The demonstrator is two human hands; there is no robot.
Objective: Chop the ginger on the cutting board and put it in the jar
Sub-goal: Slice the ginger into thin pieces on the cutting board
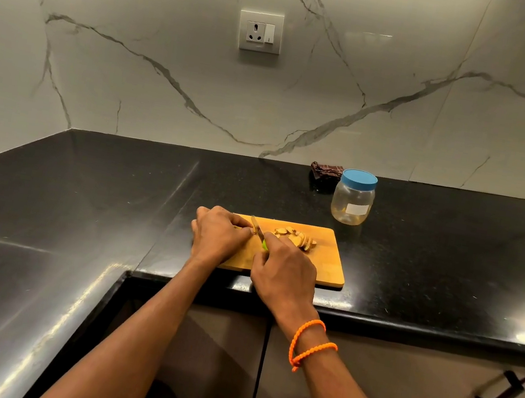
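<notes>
Right hand: the right hand [284,268] is curled round the green handle of a small steel-bladed knife [258,231], blade angled down onto the board beside the left fingertips.
Left hand: the left hand [218,235] has its fingers curled down, pinning the uncut ginger piece [246,230], of which only a sliver shows.
Cut ginger: a loose heap of pale brown ginger slices [296,237] lies on the right of the blade, toward the far edge of the board.
Board: the rectangular wooden cutting board [329,269] sits near the front edge of the glossy black stone counter [79,203].
Jar: the clear plastic jar with a blue screw lid [354,196] stands on the counter behind the board's right corner, apart from it, lid on.
Stage, as I judge it: slicing partly done; nothing looks transferred yet.
Risk, fingers: the blade is touching or nearly touching the left fingertips, and the remaining stub is short, so a slip on it could nick them.
Risk, board: pressing down near the counter's front edge could shift the board.
Risk, jar: the lid must come off first, or slices get spilled on the counter.
</notes>
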